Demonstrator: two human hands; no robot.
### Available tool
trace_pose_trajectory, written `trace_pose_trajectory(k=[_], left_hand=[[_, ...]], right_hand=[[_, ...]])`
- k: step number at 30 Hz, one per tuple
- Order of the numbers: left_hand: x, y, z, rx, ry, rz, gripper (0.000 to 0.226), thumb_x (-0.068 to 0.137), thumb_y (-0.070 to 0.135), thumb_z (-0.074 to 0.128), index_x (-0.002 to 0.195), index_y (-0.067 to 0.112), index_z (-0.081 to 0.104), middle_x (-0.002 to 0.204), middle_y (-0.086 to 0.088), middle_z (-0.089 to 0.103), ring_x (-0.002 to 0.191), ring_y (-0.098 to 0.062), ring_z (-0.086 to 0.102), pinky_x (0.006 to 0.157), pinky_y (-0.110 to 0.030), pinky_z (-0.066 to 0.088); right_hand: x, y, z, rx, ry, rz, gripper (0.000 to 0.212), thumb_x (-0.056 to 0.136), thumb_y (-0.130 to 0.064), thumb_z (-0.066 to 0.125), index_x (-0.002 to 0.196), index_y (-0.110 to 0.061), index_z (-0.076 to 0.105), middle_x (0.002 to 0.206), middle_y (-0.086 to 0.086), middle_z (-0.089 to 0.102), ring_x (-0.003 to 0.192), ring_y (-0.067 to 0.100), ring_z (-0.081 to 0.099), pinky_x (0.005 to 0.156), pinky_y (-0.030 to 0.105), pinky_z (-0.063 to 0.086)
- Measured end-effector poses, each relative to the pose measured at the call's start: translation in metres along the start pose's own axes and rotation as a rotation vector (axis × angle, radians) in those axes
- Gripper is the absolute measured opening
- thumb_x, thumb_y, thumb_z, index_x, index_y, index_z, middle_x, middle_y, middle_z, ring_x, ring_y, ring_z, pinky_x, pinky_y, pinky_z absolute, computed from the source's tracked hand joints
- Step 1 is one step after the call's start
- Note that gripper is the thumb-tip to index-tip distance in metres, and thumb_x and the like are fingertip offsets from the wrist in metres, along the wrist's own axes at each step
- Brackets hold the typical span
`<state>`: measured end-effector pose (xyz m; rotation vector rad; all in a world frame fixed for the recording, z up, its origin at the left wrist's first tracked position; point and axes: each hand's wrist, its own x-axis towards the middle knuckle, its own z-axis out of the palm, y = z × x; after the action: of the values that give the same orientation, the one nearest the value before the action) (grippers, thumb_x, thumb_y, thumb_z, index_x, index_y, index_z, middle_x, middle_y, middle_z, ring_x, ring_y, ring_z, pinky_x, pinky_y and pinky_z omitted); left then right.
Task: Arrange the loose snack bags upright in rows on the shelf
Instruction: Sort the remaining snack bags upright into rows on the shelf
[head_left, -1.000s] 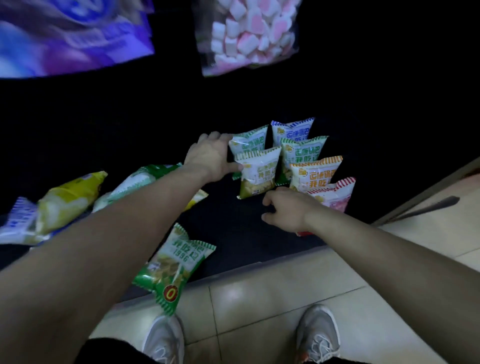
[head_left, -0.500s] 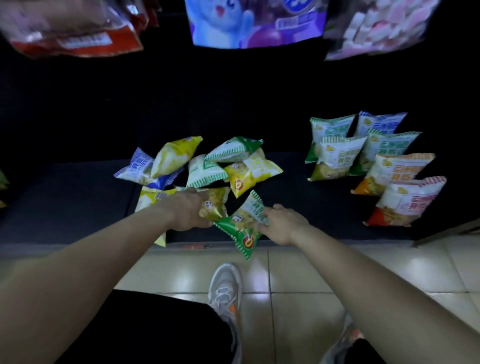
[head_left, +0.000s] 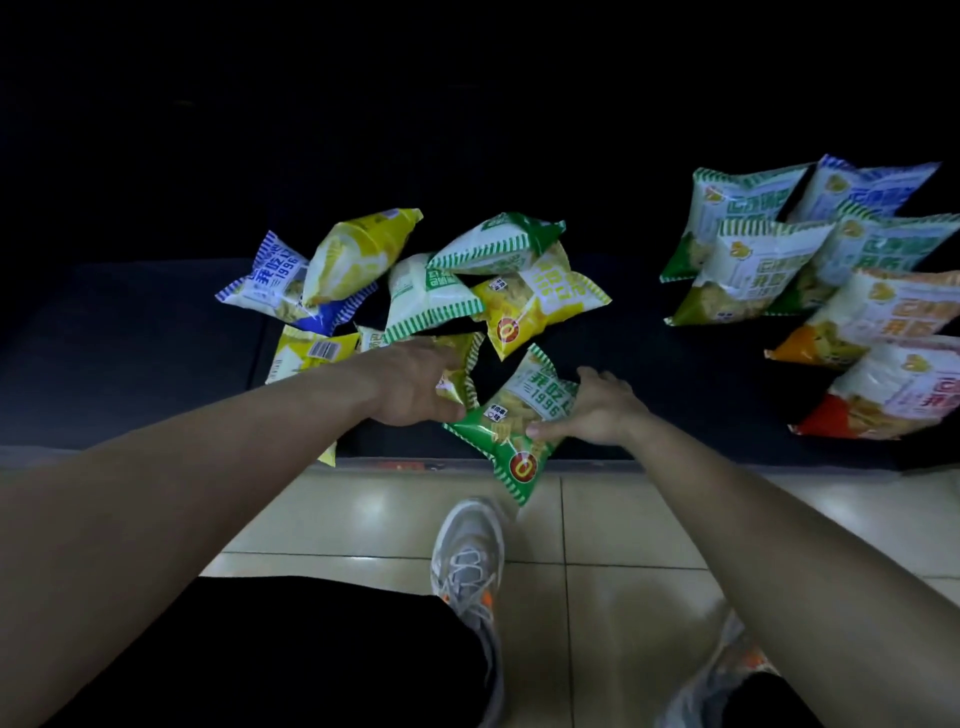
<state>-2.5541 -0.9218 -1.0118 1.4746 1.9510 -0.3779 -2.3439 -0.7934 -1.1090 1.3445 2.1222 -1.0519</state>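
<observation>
Green snack bag (head_left: 514, 415) with white-striped edges and a red-and-yellow circle near its bottom, lying tilted at the front of a dark shelf (head_left: 675, 400). Its lower corner hangs out past the shelf edge, over the floor. The person's right hand (head_left: 602, 410) holds it by its right side, thumb pressed on the front of the pack and fingers reaching over its upper edge. Just to the left, the left hand (head_left: 415, 387) is knuckles up, fingers curled down around an olive-yellow bag (head_left: 462, 364) with striped edges. The fingertips are hidden under the hand.

Behind the hands, a loose heap (head_left: 441, 280) of bags lies flat and overlapping:
- A blue-striped bag (head_left: 265, 280) sits at the far left.
- A plain yellow bag (head_left: 358, 249) rests across the blue-striped one.
- A white bag with green stripes (head_left: 426, 296) is in the middle.
- A green-topped bag (head_left: 498, 241) lies over the white one.
- A yellow bag with a red circle (head_left: 540, 301) is on the right of the heap.
- A yellow bag showing a barcode (head_left: 311, 353) is partly covered by the left forearm.

Well apart to the right, six bags stand upright, packed one behind another. A green bag (head_left: 737, 213) and a blue bag (head_left: 872, 187) are at the back. An olive bag (head_left: 753, 270) and a teal bag (head_left: 893, 249) stand in front of them. An orange bag (head_left: 872, 317) comes next, and a red bag (head_left: 893, 389) is nearest the shelf front.

Below the shelf are pale glossy floor tiles (head_left: 623, 519). The person's grey sneakers (head_left: 467, 561) have orange accents, and their legs are in dark clothing (head_left: 260, 649).
</observation>
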Motion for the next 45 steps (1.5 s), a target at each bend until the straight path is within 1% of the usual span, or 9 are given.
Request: trace_pose_trajectory(k=[8, 13, 17, 23, 28, 32, 36, 41, 45], left_hand=[[0.007, -0.007, -0.011, -0.045, 0.010, -0.043, 0.074, 0.092, 0.055, 0.055, 0.152, 0.020, 0.029, 0.154, -0.008, 0.034, 0.139, -0.025, 0.035, 0.107, -0.031, 0.032], [0.006, 0.004, -0.013, -0.024, 0.010, -0.026, 0.071, 0.094, 0.052, 0.055, 0.151, 0.019, 0.030, 0.153, -0.009, 0.035, 0.137, -0.026, 0.037, 0.104, -0.030, 0.034], [0.007, 0.010, -0.015, -0.009, 0.022, -0.017, 0.073, 0.092, 0.054, 0.056, 0.151, 0.019, 0.031, 0.153, -0.008, 0.034, 0.137, -0.026, 0.038, 0.107, -0.034, 0.036], [0.011, 0.018, -0.021, -0.014, 0.076, -0.011, 0.075, 0.090, 0.054, 0.060, 0.151, 0.020, 0.031, 0.151, -0.008, 0.037, 0.135, -0.027, 0.040, 0.108, -0.038, 0.038], [0.011, 0.051, -0.038, -0.214, 0.234, 0.108, 0.087, 0.078, 0.051, 0.076, 0.149, 0.027, 0.032, 0.144, 0.001, 0.048, 0.123, -0.018, 0.051, 0.098, -0.032, 0.044], [0.005, 0.106, -0.059, -0.317, 0.309, 0.275, 0.097, 0.063, 0.057, 0.084, 0.145, 0.036, 0.036, 0.136, 0.012, 0.050, 0.120, -0.012, 0.050, 0.100, -0.035, 0.045], [0.007, 0.162, -0.067, -0.346, 0.277, 0.388, 0.081, 0.060, 0.054, 0.087, 0.131, 0.035, 0.054, 0.126, 0.011, 0.059, 0.117, -0.012, 0.053, 0.098, -0.033, 0.046], [0.035, 0.204, -0.056, -0.336, 0.335, 0.316, 0.080, 0.050, 0.068, 0.083, 0.121, 0.044, 0.058, 0.123, 0.004, 0.063, 0.116, -0.016, 0.054, 0.093, -0.038, 0.052], [0.066, 0.239, -0.053, -0.285, 0.417, 0.246, 0.081, 0.062, 0.058, 0.085, 0.132, 0.033, 0.055, 0.134, -0.002, 0.058, 0.117, -0.020, 0.056, 0.089, -0.038, 0.054]], right_hand=[[0.010, -0.007, -0.010, -0.056, -0.013, -0.091, 0.111, 0.046, -0.074, 0.083, 0.134, -0.019, 0.045, 0.128, 0.008, 0.042, 0.118, 0.028, 0.052, 0.096, 0.039, 0.048], [0.005, -0.006, -0.025, -0.036, 0.027, -0.173, 0.075, 0.064, -0.052, 0.087, 0.122, -0.019, 0.053, 0.118, 0.000, 0.062, 0.104, 0.020, 0.058, 0.086, 0.035, 0.050], [-0.003, -0.002, -0.042, -0.054, 0.127, -0.211, 0.083, 0.065, -0.040, 0.089, 0.135, -0.020, 0.048, 0.126, 0.003, 0.058, 0.111, 0.022, 0.056, 0.086, 0.033, 0.046], [-0.026, 0.011, -0.075, -0.155, 0.253, -0.254, 0.081, 0.054, -0.035, 0.096, 0.120, -0.025, 0.050, 0.118, -0.001, 0.055, 0.099, 0.018, 0.052, 0.076, 0.033, 0.042], [-0.067, 0.018, -0.114, -0.326, 0.284, -0.325, 0.077, 0.060, -0.034, 0.094, 0.121, -0.026, 0.047, 0.117, -0.004, 0.051, 0.098, 0.017, 0.049, 0.072, 0.033, 0.036], [-0.118, 0.025, -0.145, -0.387, 0.322, -0.383, 0.076, 0.061, -0.040, 0.092, 0.120, -0.033, 0.045, 0.119, -0.009, 0.049, 0.102, 0.016, 0.051, 0.079, 0.036, 0.044], [-0.156, 0.050, -0.157, -0.360, 0.345, -0.378, 0.075, 0.061, -0.041, 0.091, 0.120, -0.036, 0.046, 0.121, -0.013, 0.049, 0.106, 0.013, 0.050, 0.082, 0.036, 0.044], [-0.163, 0.106, -0.161, -0.243, 0.424, -0.239, 0.103, 0.069, -0.050, 0.085, 0.151, -0.031, 0.025, 0.152, 0.000, 0.035, 0.134, 0.025, 0.043, 0.100, 0.041, 0.044], [-0.161, 0.168, -0.172, -0.154, 0.444, -0.071, 0.082, 0.084, -0.055, 0.069, 0.150, -0.026, 0.030, 0.147, 0.006, 0.041, 0.132, 0.027, 0.046, 0.100, 0.044, 0.045]])
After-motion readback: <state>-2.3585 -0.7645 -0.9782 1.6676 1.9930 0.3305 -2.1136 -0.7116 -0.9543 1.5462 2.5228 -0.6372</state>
